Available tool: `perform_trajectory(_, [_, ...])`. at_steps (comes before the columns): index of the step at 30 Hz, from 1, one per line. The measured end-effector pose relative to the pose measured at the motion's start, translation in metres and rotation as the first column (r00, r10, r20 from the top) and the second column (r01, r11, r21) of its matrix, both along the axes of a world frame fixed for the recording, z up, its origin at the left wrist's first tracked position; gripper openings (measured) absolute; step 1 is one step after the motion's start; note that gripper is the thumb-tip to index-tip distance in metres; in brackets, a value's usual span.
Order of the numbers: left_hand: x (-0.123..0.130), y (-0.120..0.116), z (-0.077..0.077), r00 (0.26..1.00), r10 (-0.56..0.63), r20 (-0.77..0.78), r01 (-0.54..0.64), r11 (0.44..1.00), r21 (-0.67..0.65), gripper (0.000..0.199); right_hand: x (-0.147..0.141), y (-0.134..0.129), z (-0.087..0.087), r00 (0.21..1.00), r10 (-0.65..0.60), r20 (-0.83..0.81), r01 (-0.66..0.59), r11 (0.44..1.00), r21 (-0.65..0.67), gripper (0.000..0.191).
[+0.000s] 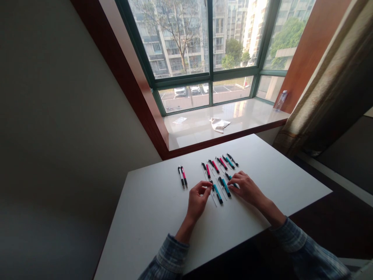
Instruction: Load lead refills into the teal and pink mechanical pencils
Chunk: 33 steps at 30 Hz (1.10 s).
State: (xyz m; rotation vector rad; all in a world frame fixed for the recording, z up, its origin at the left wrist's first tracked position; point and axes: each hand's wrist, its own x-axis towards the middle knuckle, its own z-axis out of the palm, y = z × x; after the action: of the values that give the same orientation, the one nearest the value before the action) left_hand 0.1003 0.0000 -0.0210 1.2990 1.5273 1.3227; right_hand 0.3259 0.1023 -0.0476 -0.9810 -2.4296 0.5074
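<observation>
My left hand (pixel 198 199) is closed in a pinch beside a black pen part (pixel 212 186). What sits between its fingertips is too small to make out. A teal pen barrel (pixel 217 194) lies just right of those fingers, with a thin white refill (pixel 213 199) alongside. My right hand (pixel 244 187) reaches over another teal pen (pixel 230 177), partly hiding it; its fingers are bent but apart. Between the hands lies a teal barrel (pixel 225 188) with its black part and refill.
Behind them runs a row of disassembled pens, including a pink barrel (pixel 208 171) and a black pen piece (pixel 232 160). Two whole pens (pixel 182 177) lie to the left on the white table (pixel 151 202). A crumpled cloth (pixel 220 125) and clear bottle (pixel 280 101) are on the windowsill.
</observation>
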Motion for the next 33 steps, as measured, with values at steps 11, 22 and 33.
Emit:
perform_trajectory(11, [0.000,0.000,0.000,1.000,-0.002,-0.003,0.002,1.000,-0.002,0.021,-0.001,0.000,0.008,0.999,0.046,0.019,-0.045,0.998,-0.044,0.017])
perform_trajectory(22, [0.001,0.000,-0.001,1.000,-0.007,-0.005,0.007,1.000,-0.017,0.021,0.003,-0.002,0.007,0.987,-0.025,-0.156,0.014,0.997,-0.076,0.011])
perform_trajectory(33, [0.000,-0.001,-0.001,1.000,-0.004,-0.016,0.004,1.000,-0.005,0.023,0.010,0.003,-0.002,0.932,-0.173,-0.319,0.119,0.976,-0.181,0.024])
